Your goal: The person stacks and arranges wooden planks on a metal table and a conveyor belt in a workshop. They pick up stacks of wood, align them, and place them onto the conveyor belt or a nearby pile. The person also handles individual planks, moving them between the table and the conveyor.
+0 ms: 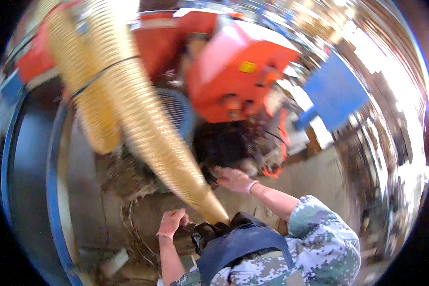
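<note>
My left hand (171,223), in a pale pink glove, is closed like a fist left of the hose's lower end. Something thin and dark seems to run from its fingers toward my waist, too blurred to name. My right hand (236,180), gloved alike, reaches forward on the hose's other side, fingers curled round a small dark thing I cannot make out. Between both hands a yellow ribbed hose (162,138) slants down to my body, where dark cloth (209,233) hides its end. A dark blue apron (245,250) covers my front.
A red machine housing (238,71) stands ahead, with a dark opening below it. Left of it are a blue slatted tub (176,112) and a second ribbed hose (88,95). A blue frame post (57,190) rises at left; a blue panel (336,90) stands at right. Debris litters the floor.
</note>
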Tool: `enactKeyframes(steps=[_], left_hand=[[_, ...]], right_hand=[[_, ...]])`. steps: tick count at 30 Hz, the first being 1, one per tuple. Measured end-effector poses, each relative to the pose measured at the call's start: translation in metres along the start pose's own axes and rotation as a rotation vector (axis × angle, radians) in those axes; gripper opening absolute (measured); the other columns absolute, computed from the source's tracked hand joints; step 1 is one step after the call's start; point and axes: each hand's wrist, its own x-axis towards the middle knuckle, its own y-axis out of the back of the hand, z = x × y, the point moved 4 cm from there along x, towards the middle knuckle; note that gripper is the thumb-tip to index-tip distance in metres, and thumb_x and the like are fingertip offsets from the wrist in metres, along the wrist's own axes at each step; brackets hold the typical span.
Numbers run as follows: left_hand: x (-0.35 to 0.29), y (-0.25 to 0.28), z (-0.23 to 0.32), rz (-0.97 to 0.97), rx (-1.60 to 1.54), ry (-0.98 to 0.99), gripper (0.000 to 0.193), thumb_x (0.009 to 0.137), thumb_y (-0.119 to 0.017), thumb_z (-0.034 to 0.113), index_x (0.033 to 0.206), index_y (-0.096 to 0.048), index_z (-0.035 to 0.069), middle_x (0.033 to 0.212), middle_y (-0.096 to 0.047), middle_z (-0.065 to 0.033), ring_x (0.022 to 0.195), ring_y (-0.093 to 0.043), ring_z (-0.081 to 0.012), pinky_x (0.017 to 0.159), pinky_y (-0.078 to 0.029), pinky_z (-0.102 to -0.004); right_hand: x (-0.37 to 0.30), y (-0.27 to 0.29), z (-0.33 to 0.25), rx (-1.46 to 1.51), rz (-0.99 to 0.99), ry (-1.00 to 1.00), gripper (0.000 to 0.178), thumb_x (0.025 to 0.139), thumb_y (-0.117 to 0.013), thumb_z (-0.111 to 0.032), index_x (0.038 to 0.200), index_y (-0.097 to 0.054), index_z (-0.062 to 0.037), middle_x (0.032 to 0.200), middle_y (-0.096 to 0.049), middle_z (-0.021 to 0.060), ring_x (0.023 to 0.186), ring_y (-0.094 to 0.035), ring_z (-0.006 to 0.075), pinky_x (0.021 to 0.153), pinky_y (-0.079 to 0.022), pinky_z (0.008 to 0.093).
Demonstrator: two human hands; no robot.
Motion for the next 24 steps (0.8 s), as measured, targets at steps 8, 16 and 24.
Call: enactKeyframes(steps=[8,16,24], left_hand=[[0.023,-0.131,-0.092,-0.179,0.492,0.41,0.039,0.097,-0.072,0.027,0.093,-0.075,-0.011,0.087,-0.077,-0.0208,0.072,-0.076,-0.0276,0.068,-0.065,-0.0403],[0.067,-0.393,-0.076,-0.266,0.848,0.047,0.028,0.099,-0.069,0.023,0.107,-0.076,-0.003,0.095,-0.076,-0.0103,0.088,-0.072,-0.0196,0.082,-0.059,-0.0317],[0.099,-0.694,-0.101,-0.744,1.013,-0.022,0.031,0.097,-0.068,0.015,0.12,-0.073,-0.005,0.106,-0.076,-0.0081,0.095,-0.069,-0.0183,0.088,-0.055,-0.0316]], right_hand=[[-0.289,-0.122,0.308,0.152,-0.222,-0.588,0.059,0.095,-0.06,-0.043,0.144,-0.062,-0.0102,0.137,-0.068,0.0201,0.129,-0.064,0.0377,0.111,-0.049,0.0445],[-0.464,-0.199,0.431,0.674,-0.081,-0.778,0.056,0.094,-0.059,-0.046,0.133,-0.068,-0.0061,0.134,-0.07,0.0203,0.124,-0.065,0.0398,0.104,-0.051,0.0474],[-0.56,-0.163,0.466,0.998,0.42,-1.081,0.042,0.094,-0.058,-0.028,0.13,-0.07,-0.0087,0.13,-0.07,0.0181,0.128,-0.063,0.0369,0.104,-0.053,0.0496]])
